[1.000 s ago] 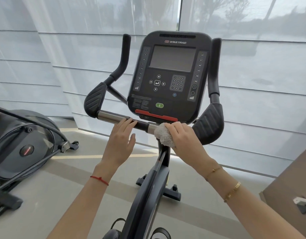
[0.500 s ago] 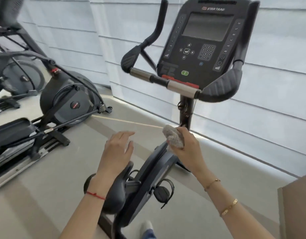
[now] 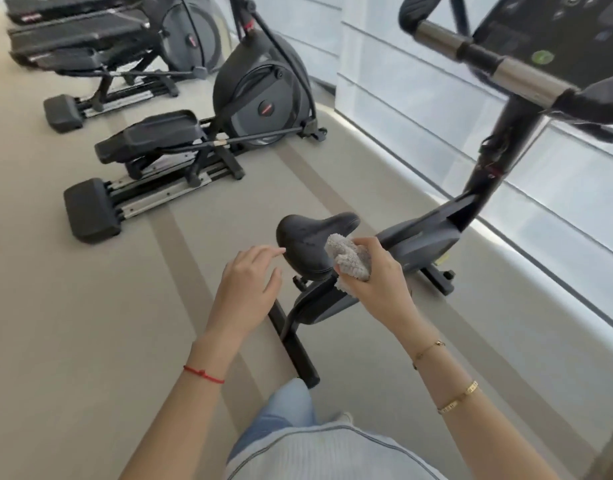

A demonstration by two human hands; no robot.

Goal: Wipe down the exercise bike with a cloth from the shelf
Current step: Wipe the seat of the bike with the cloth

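While the right hand (image 3: pixel 374 282) bunches the cloth (image 3: pixel 350 259) against the saddle (image 3: pixel 308 237) for wiping, the left hand (image 3: pixel 246 289) hovers beside it, fingers (image 3: pixel 263 252) relaxed

bright daylight from window (image 3: pixel 419 109) | motion blur | wide-angle bending at edges

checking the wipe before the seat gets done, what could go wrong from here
The cloth is bunched in the right hand, so it may touch only a small patch of the seat and leave parts unwiped. The left hand hovers open beside the seat, not bracing it, so the seat might shift under pressure.
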